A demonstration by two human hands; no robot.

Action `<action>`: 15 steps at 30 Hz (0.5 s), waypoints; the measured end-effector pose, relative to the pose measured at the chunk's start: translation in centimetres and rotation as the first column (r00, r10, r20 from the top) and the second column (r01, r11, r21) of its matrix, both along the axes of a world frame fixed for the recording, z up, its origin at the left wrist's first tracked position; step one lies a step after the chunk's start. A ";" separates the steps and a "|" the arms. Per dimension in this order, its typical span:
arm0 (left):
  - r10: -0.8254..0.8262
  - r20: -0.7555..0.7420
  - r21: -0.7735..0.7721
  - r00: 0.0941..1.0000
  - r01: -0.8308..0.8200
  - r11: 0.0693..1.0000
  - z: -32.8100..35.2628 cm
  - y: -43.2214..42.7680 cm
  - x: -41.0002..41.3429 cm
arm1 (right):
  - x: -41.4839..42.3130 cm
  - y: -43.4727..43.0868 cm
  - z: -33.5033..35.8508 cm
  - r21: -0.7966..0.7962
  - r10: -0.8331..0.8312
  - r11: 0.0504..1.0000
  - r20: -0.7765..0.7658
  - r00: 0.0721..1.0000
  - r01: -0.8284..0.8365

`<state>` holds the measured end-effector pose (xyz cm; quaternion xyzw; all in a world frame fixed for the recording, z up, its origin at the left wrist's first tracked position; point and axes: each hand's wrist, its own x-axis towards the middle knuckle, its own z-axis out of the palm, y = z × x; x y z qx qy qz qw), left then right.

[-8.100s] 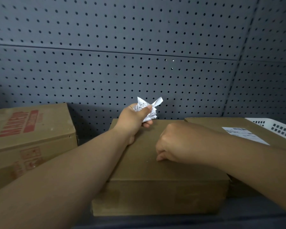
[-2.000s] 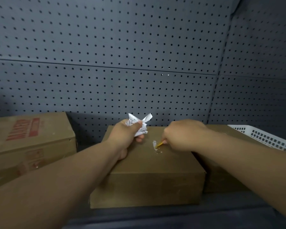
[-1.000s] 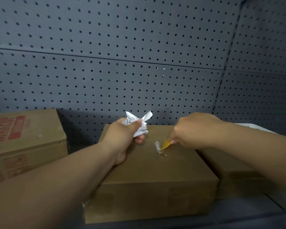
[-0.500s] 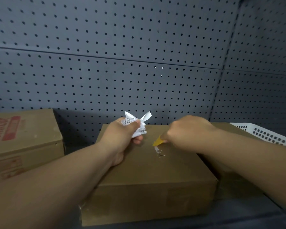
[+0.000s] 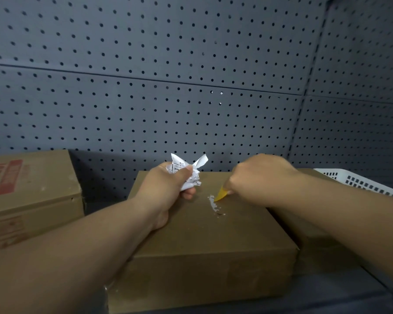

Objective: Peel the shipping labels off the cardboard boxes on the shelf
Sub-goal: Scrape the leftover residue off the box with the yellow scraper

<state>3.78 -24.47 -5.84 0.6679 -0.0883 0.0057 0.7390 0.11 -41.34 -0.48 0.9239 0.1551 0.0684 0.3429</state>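
Dark grey shelf (image 5: 327, 298) edge nearest. Middle cardboard box (image 5: 202, 241) sits on it, both forearms over its top. Left hand (image 5: 168, 193) rests on the lid, far-left part, fist closed round a crumpled white label (image 5: 186, 169), thumb on top, paper ends sticking up. Right hand (image 5: 259, 177) curled round a small yellow scraper (image 5: 221, 195). Its tip is down on the lid, touching white label residue (image 5: 213, 206), a ragged strip mid-lid. Second box (image 5: 322, 250) just right, mostly hidden by the right forearm. Red-printed box (image 5: 30, 184) off left, gap between. White slotted basket (image 5: 361, 183) far right. Grey pegboard (image 5: 168, 87) behind everything.
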 end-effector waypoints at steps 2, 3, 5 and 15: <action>0.003 -0.002 0.002 1.000 -0.003 1.000 -0.1 0.0 -0.1 | 0.2 0.6 -0.3 -0.005 0.003 1.000 0.050 0.999 -0.003; 0.001 -0.002 -0.002 1.000 -0.001 1.000 -0.1 0.1 -0.1 | 0.2 0.4 -0.4 -0.011 0.001 1.000 0.040 0.999 0.000; -0.004 -0.003 -0.005 1.000 0.004 1.000 -0.1 0.1 -0.1 | -0.1 -0.2 -0.5 -0.020 -0.008 1.000 -0.006 1.000 0.008; -0.003 0.000 0.016 1.000 0.003 1.000 0.2 0.0 -0.4 | -0.8 -0.6 -1.1 0.004 0.044 0.999 0.004 0.999 -0.044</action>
